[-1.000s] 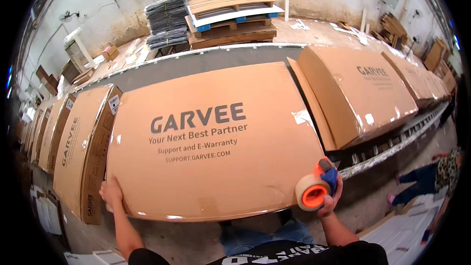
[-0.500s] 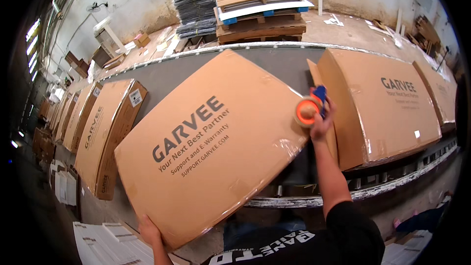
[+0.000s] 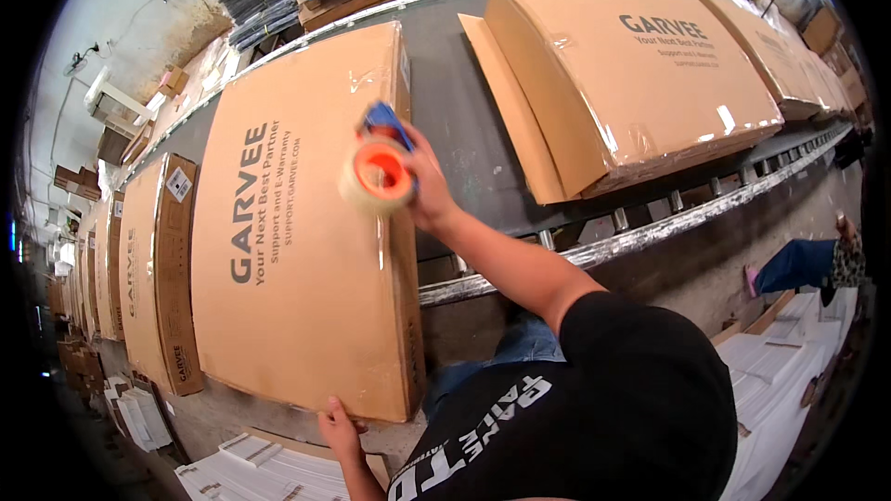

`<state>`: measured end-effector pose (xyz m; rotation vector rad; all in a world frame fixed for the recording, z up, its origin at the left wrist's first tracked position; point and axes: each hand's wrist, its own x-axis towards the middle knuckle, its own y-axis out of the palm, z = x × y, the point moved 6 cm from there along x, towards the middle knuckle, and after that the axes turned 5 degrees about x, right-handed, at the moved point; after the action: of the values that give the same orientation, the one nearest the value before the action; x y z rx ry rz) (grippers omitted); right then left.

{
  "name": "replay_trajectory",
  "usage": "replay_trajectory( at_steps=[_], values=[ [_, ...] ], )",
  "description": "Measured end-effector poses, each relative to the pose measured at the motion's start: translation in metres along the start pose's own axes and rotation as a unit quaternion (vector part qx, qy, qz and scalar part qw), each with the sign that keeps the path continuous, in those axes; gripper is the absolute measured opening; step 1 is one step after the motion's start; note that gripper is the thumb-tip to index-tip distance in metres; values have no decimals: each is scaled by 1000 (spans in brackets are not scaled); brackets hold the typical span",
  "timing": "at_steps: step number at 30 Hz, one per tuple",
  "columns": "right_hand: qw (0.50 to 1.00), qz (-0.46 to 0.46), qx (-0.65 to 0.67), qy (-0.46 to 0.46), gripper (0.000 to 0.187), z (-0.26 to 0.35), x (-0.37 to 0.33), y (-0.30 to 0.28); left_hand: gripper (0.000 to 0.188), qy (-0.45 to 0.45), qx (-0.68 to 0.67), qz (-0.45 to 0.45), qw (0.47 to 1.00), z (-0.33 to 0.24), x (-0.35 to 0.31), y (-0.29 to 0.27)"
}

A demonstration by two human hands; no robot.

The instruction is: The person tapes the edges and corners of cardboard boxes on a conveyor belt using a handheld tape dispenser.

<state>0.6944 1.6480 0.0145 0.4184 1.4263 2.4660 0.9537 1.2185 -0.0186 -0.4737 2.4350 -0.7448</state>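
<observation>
Free belt [image 3: 450, 121] right of near carton [image 3: 297, 325]; open flap [image 3: 517, 116] juts in

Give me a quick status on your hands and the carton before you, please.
Right hand gripping tape dispenser, over front carton. Left hand at its near edge. Front carton overhangs conveyor's near side. Flapped carton apart, to the right.

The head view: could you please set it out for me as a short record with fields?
Left hand: at the near end of the box
Right hand: holds a tape dispenser over the box; contact unclear
Box position: near end juts past the conveyor
Right of box: another box, its flap standing out
Left of box: row of boxes
</observation>
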Motion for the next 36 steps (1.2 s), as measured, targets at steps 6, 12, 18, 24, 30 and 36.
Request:
replay_trajectory(
  at_steps=[6,12,18,24,30,36],
  values=[
    [990,-74,-32,117,61,18,-152,-23,33,259,211,245,910,-40,11,-43],
    [976,-165,-85,117,61,20,-269,16,83,640,384,169,644,-94,17,-80],
    [965,-237,-81,75,58,5,-372,71,110,725,455,193,479,-77,77,-40],
    [941,-326,-53,77,60,-6,-477,75,107,755,386,247,469,-95,80,-32],
    [935,-317,135,87,43,-46,-523,67,102,795,360,225,434,-95,83,-28],
    [959,-241,136,62,46,-68,-536,101,102,827,336,195,407,-89,91,-23]
  ],
)
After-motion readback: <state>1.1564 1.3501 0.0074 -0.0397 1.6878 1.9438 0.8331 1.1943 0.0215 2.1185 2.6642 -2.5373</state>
